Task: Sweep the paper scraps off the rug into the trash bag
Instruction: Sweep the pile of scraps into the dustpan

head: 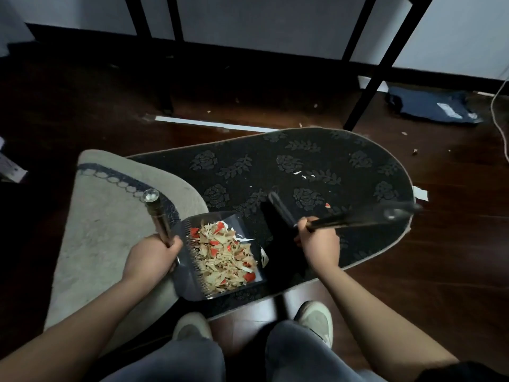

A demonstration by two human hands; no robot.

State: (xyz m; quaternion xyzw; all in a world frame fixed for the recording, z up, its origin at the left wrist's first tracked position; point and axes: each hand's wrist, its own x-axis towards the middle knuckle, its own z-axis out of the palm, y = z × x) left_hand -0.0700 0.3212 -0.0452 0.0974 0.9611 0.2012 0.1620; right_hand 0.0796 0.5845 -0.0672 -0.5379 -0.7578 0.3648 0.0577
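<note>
My left hand [154, 257] grips the metal handle [158, 220] of a dustpan [190, 282], fingers curled round the shaft just above the pan. My right hand [319, 244] is closed round the dark handle of a broom [355, 216], which runs blurred toward the rug's right edge, while its black head stands on the rug just right of the dustpan's mouth. The dustpan sits at the near left edge of the dark, rose-patterned rug [303, 161], heaped with tan and red paper scraps [223, 257]; a few white pieces lie at its open lip. More scraps [304, 176] lie on the middle of the rug, and one red-and-white piece [327, 205] lies just beyond my right hand. A grey mat [107, 230] overlaps the rug's left end, under the dustpan's handle. Small bits dot the dark wood floor [454, 257] past the rug's far edge, among black furniture legs [369, 92]. A blue bag [432, 106] lies on the floor near the far right wall. My shoes [316, 318] stand at the rug's near edge.
</note>
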